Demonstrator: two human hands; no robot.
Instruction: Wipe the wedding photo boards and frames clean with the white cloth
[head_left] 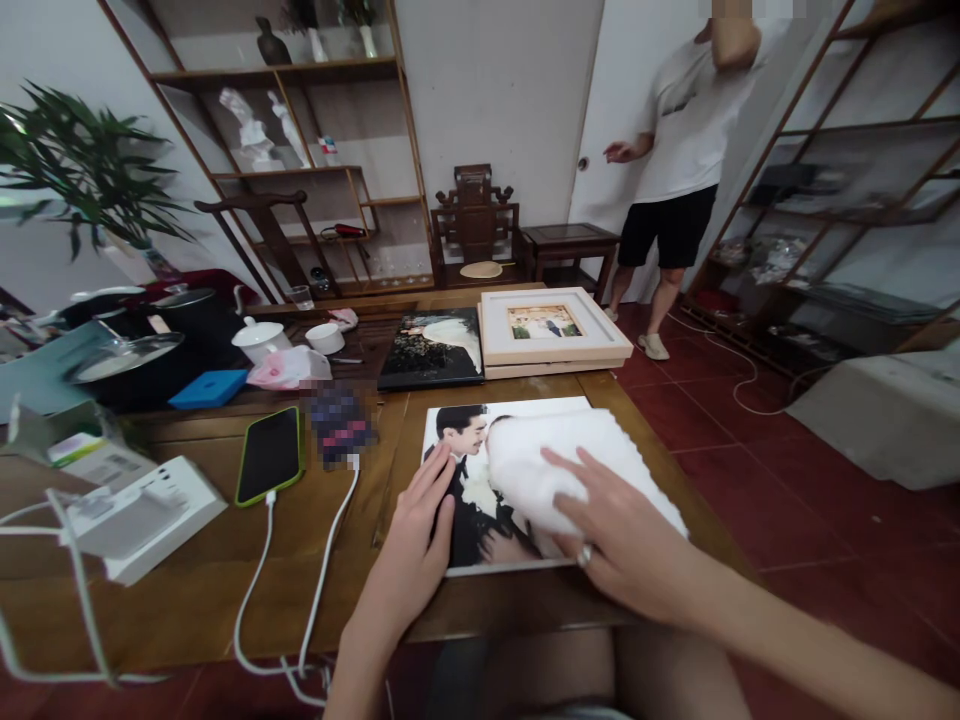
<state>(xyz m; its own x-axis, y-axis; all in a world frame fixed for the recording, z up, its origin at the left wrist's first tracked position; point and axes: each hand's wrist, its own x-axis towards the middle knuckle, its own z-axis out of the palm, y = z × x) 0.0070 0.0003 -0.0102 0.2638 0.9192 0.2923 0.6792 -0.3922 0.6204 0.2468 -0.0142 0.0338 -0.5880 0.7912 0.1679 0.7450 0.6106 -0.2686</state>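
A white-edged photo panel (465, 535) with a close-up of a couple lies at the table's front edge. My left hand (412, 535) rests along its left side, fingers stretched out on the picture. In my right hand (607, 520) is a fluffy white cloth (532, 455), pressed onto the panel; the index finger extends over it and a lower finger wears a ring. The cloth covers much of the picture's right half and hangs past its right edge.
Behind the panel lie a dark photo panel (427, 350) and stacked light-framed pictures (495, 345). A charging phone (268, 455), white cables (330, 560), a white box (161, 515) and pots (131, 365) occupy the left. A person (690, 130) stands beyond the table.
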